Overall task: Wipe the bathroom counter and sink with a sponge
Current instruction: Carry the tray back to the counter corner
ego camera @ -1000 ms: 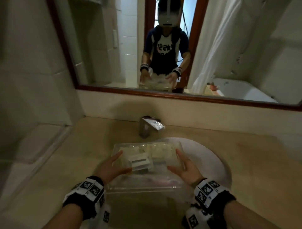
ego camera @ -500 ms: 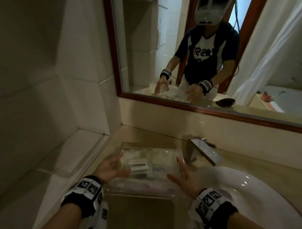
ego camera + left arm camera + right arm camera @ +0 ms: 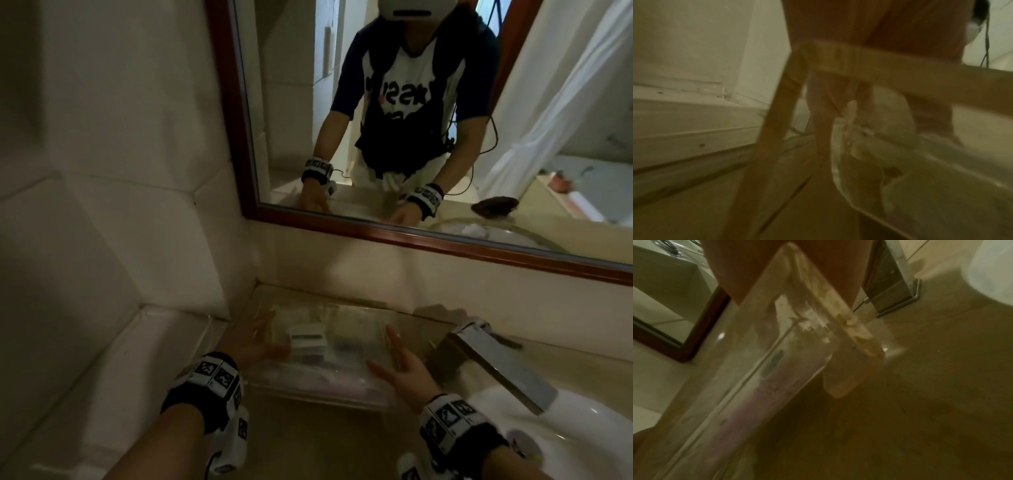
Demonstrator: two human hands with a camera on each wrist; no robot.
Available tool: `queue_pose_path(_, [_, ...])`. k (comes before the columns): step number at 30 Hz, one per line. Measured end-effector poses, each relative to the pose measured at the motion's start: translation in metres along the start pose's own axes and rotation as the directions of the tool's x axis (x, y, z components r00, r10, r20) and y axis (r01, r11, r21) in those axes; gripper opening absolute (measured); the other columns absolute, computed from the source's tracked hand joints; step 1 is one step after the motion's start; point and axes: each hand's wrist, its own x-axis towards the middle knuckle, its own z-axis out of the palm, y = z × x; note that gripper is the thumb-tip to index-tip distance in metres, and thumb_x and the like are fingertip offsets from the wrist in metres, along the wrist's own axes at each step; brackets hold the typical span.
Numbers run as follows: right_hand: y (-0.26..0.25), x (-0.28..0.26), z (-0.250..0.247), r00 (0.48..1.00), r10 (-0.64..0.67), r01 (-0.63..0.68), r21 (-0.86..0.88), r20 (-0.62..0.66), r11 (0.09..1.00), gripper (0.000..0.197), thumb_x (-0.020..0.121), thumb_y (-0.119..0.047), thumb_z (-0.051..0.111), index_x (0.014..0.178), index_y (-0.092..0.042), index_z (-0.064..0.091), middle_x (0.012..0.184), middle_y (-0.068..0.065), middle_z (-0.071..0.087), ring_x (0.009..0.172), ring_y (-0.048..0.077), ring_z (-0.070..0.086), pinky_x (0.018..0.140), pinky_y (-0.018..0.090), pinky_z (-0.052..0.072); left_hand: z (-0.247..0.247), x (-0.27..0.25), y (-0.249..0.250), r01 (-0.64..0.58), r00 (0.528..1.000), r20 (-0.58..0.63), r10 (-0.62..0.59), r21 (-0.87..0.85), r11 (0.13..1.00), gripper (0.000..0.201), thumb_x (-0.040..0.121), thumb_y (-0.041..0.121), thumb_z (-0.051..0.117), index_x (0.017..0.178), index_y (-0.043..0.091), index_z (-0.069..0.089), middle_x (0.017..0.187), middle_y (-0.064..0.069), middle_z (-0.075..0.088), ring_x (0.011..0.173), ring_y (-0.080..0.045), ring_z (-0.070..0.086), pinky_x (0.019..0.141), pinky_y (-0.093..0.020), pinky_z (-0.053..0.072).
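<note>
The bench (image 3: 301, 442) and the white sink (image 3: 582, 442) at the near right are what the task is about, yet no sponge shows in any view, so wiping does not look begun. A clear plastic tray (image 3: 325, 383) of small toiletry packets sits in the far left corner of the bench, close to the tiled side wall (image 3: 113, 212) and just left of the metal faucet (image 3: 496, 363). The left hand (image 3: 255, 342) lies against the tray's left side and the right hand (image 3: 400, 368) against its right side, fingers straight and spread; each grip is wide and flat, pressing the tray between the palms rather than curling round it. Held so, from both sides, the tray can be steered as one piece without spilling its packets, and the corner spot reads as a way to free the bench surface beside the sink for wiping. Whether the tray rests fully on the bench or is lifted slightly I cannot tell. Both wrist views are blurred: the left shows fingers through the clear wall, the right a tray edge and the faucet base. The packets' labels are unreadable, the sink is cut off at the frame edge, and the mirror (image 3: 411, 120) shows the far side only dimly.
</note>
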Motion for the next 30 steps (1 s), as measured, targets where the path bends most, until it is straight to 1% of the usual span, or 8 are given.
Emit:
queue_pose_path(9, [-0.005, 0.032, 0.012, 0.999, 0.04, -0.038, -0.1, 0.018, 0.994, 0.08, 0.083, -0.032, 0.067, 0.145, -0.038, 0.017, 0.157, -0.003, 0.017, 0.14, 0.023, 0.03, 0.115, 0.042, 0.03, -0.017, 0.032, -0.003, 0.031, 0.999, 0.009, -0.031, -0.047, 0.998, 0.09, 0.075, 0.023, 0.078, 0.147, 0.027, 0.026, 0.155, -0.001, 0.026, 0.142, -0.019, 0.029, 0.108, -0.023, 0.03])
queue_pose_path(15, [-0.005, 0.049, 0.019, 0.999, 0.03, -0.026, -0.186, 0.019, 0.982, 0.084, 0.082, -0.03, 0.068, 0.146, -0.034, 0.013, 0.157, -0.001, 0.013, 0.143, 0.021, 0.02, 0.118, 0.037, 0.022, -0.022, 0.038, 0.0, 0.025, 1.0, -0.002, -0.025, -0.022, 0.999, 0.09, 0.077, 0.02, 0.076, 0.149, 0.026, 0.022, 0.155, -0.002, 0.027, 0.141, -0.02, 0.031, 0.106, -0.021, 0.032])
queue_pose_path(18, [0.0, 0.054, 0.022, 0.998, 0.016, -0.005, -0.199, 0.055, 0.98, 0.094, 0.071, -0.047, 0.073, 0.138, -0.044, 0.008, 0.158, 0.0, 0.01, 0.144, 0.02, 0.016, 0.119, 0.041, 0.02, -0.019, 0.041, -0.002, 0.032, 0.999, -0.016, -0.032, 0.002, 0.999, 0.091, 0.078, 0.021, 0.076, 0.15, 0.025, 0.019, 0.153, -0.002, 0.031, 0.14, -0.02, 0.033, 0.107, -0.022, 0.033])
queue_pose_path(22, [0.0, 0.056, 0.024, 0.998, 0.048, -0.033, -0.28, 0.048, 0.959, 0.099, 0.076, -0.025, 0.075, 0.146, -0.034, 0.006, 0.158, 0.002, 0.009, 0.143, 0.023, 0.019, 0.117, 0.036, 0.024, -0.018, 0.041, -0.005, -0.005, 1.0, -0.027, 0.008, 0.129, 0.992, 0.091, 0.08, 0.025, 0.073, 0.151, 0.021, 0.015, 0.152, -0.002, 0.033, 0.139, -0.019, 0.035, 0.106, -0.019, 0.031])
queue_pose_path(24, [-0.008, 0.051, 0.022, 0.994, 0.075, -0.038, -0.414, 0.074, 0.909, 0.108, 0.075, -0.034, 0.075, 0.148, -0.03, -0.004, 0.158, 0.005, -0.004, 0.145, 0.024, 0.013, 0.115, 0.03, 0.022, -0.016, 0.037, 0.0, -0.022, 0.999, -0.021, 0.028, 0.263, 0.965, 0.089, 0.078, 0.044, 0.07, 0.15, 0.023, 0.022, 0.151, -0.001, 0.034, 0.137, -0.02, 0.037, 0.108, -0.022, 0.032])
queue_pose_path(27, [-0.033, 0.035, 0.027, 0.973, 0.096, 0.062, -0.634, 0.211, 0.771, 0.12, 0.064, -0.07, 0.064, 0.145, -0.033, -0.015, 0.158, 0.012, -0.008, 0.146, 0.027, 0.012, 0.117, 0.033, 0.022, -0.006, 0.034, 0.002, -0.091, 0.996, 0.056, 0.072, 0.548, 0.832, 0.134, 0.028, 0.099, 0.04, 0.146, 0.037, 0.026, 0.159, -0.006, 0.013, 0.143, -0.025, 0.025, 0.117, -0.033, 0.029])
queue_pose_path(29, [-0.043, 0.032, 0.035, 0.962, 0.04, 0.201, -0.796, 0.271, 0.572, 0.129, 0.042, -0.09, 0.042, 0.139, -0.039, -0.026, 0.151, 0.008, -0.033, 0.143, 0.029, -0.021, 0.12, 0.048, 0.006, 0.002, 0.032, 0.0, -0.146, 0.987, 0.151, 0.059, 0.675, 0.723, 0.134, 0.031, 0.097, 0.034, 0.149, 0.04, 0.007, 0.16, -0.006, -0.014, 0.149, -0.026, -0.001, 0.122, -0.043, 0.011])
queue_pose_path(30, [-0.042, 0.033, 0.039, 0.953, 0.03, 0.25, -0.839, 0.301, 0.483, 0.124, 0.047, -0.088, 0.041, 0.14, -0.039, -0.024, 0.144, 0.003, -0.043, 0.137, 0.027, -0.034, 0.118, 0.054, -0.001, 0.005, 0.03, -0.002, -0.156, 0.984, 0.168, 0.053, 0.688, 0.709, 0.126, 0.043, 0.091, 0.043, 0.149, 0.039, 0.0, 0.158, -0.005, -0.02, 0.148, -0.025, -0.01, 0.122, -0.044, 0.004])
